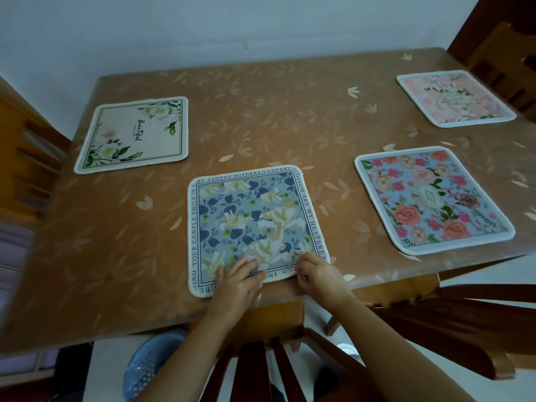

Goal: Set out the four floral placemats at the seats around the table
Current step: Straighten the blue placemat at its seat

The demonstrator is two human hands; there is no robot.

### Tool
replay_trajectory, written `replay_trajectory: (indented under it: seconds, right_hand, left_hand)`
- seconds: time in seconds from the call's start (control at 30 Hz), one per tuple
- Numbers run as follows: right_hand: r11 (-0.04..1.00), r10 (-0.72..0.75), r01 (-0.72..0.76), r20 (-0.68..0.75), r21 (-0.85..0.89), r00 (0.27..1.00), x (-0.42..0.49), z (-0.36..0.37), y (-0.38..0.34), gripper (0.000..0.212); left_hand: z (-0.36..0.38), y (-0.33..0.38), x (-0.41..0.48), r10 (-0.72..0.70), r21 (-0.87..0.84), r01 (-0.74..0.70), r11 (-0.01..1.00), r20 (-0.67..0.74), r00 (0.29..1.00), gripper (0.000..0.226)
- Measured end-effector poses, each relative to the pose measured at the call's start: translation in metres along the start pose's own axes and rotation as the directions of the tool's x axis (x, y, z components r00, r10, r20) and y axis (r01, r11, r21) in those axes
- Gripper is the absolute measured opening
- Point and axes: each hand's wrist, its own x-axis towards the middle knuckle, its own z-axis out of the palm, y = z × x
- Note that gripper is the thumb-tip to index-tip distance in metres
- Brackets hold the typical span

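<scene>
The surface (278,117) fills most of the room here, under a brown cover printed with pale leaves. Wooden chairs stand round it: one at the near edge (261,361), one at the near right (464,329), one on the left (26,158) and one at the far right (499,50). A blue plastic basket (150,369) sits on the floor beneath the near edge.

All four placemats lie flat on the surface, well apart, each square with rounded corners and a pale rim. The cream placemat (133,134), far left, has white blooms and green leaves at its corners and the word "Beautiful" in the middle. The rose placemat (432,201), near right, is light blue with pink and coral roses. The pale pink placemat (455,98), far right, is soft and washed-out in pattern. The lily placemat (255,221), at the near middle, is grey-blue with white lilies, navy leaves and a border of printed lettering.

The left hand (237,281) presses flat on the lily placemat's near edge, fingers straight. The right hand (317,275) has its fingers curled on the near right corner, gripping it.
</scene>
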Motion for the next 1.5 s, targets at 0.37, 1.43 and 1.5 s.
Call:
replay_trajectory:
  seconds: [0.37, 1.43, 1.5]
  right_hand:
    - [1.0, 0.002, -0.002, 0.0, -0.012, 1.0, -0.001, -0.002, 0.0, 0.008]
    - [0.962, 0.259, -0.261, 0.034, 0.075, 0.965, -0.015, 0.009, 0.039, 0.046]
    - [0.959, 0.272, -0.275, 0.048, 0.073, 0.961, -0.014, 0.009, 0.038, 0.046]
  left_hand:
    - [-0.004, -0.009, -0.011, -0.03, 0.1, 0.03, 0.995, 0.005, 1.0, 0.044]
    - [0.011, -0.029, -0.013, -0.333, 0.287, 0.27, 0.919, 0.197, 0.922, 0.058]
    - [0.011, -0.03, -0.012, -0.338, 0.307, 0.268, 0.913, 0.202, 0.919, 0.06]
